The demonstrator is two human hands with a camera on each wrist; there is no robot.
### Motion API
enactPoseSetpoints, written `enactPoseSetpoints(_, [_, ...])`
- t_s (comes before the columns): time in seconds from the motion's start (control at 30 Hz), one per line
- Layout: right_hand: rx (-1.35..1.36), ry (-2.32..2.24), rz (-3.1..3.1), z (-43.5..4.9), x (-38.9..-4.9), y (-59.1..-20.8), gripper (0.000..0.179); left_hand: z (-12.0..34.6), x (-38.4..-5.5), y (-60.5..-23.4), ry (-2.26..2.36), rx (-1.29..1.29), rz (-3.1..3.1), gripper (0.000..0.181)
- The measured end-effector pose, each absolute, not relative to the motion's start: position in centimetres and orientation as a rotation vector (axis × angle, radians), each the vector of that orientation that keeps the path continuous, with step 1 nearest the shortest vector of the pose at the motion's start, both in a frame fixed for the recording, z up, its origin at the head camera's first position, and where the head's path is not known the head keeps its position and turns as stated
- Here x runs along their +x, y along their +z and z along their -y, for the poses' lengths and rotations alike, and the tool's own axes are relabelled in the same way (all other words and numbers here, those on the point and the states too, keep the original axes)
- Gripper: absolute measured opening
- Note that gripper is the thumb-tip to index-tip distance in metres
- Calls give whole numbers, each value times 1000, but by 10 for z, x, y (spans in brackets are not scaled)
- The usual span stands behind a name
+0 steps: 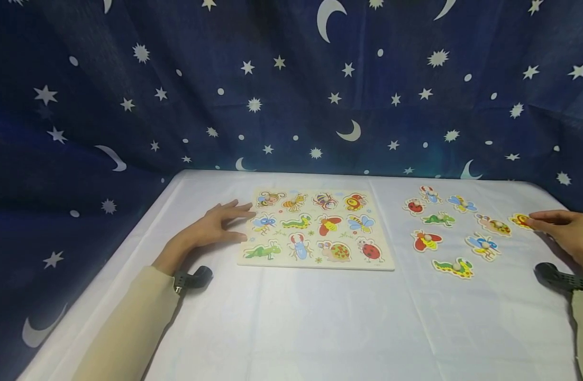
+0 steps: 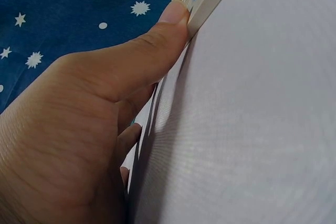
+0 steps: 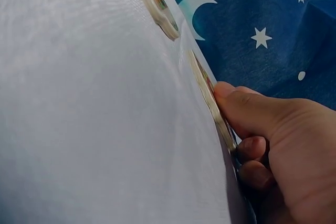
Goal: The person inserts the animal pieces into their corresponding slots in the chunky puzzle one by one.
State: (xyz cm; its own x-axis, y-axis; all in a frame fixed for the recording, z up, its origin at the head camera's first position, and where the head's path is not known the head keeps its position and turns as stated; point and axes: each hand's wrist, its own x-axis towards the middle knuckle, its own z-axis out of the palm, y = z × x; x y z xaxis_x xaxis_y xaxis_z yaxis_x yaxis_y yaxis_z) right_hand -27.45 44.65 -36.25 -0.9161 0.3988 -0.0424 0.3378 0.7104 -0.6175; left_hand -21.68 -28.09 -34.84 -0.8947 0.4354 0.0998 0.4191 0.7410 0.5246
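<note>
A pale wooden puzzle board (image 1: 315, 265) with rows of insect pictures lies at the middle of the table. At its left edge rests my left hand (image 1: 220, 225), fingers spread and fairly straight, with the thumb against the board's side in the left wrist view. Far right, my right hand (image 1: 570, 233) pinches a red and yellow butterfly puzzle piece (image 1: 520, 221) from above; its knob is hidden by the fingers. The right wrist view has this piece (image 3: 210, 103) flat and low by the cloth, under thumb and fingertips. Just left of it lies a snail piece (image 1: 495, 225).
Several knobbed insect pieces lie between board and right hand, among them a ladybug (image 1: 414, 206), a grasshopper (image 1: 439, 219), a firefly (image 1: 426, 241), a mosquito (image 1: 483, 246) and a caterpillar (image 1: 454, 268). White cloth covers the table (image 1: 320, 328); a dark starry curtain (image 1: 291, 95) hangs behind.
</note>
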Motion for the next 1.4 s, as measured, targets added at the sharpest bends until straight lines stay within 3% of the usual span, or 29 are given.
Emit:
enactPoseSetpoints(0.2, [-713, 1032, 2808, -440, -275, -357, 50, 282, -217, -349, 868, 712, -2898, 63])
enactPoseSetpoints(0.47, [-428, 850, 2829, -445, -282, -357, 47, 282, -218, -349, 869, 721, -2901, 63])
enactPoseSetpoints(0.77, [-298, 778, 2845, -431, -285, -352, 40, 281, -219, -348, 874, 718, -2894, 61])
enactPoseSetpoints(1.4, [-144, 783, 2845, -388, -287, -330, 47, 282, -218, -349, 869, 717, -2902, 62])
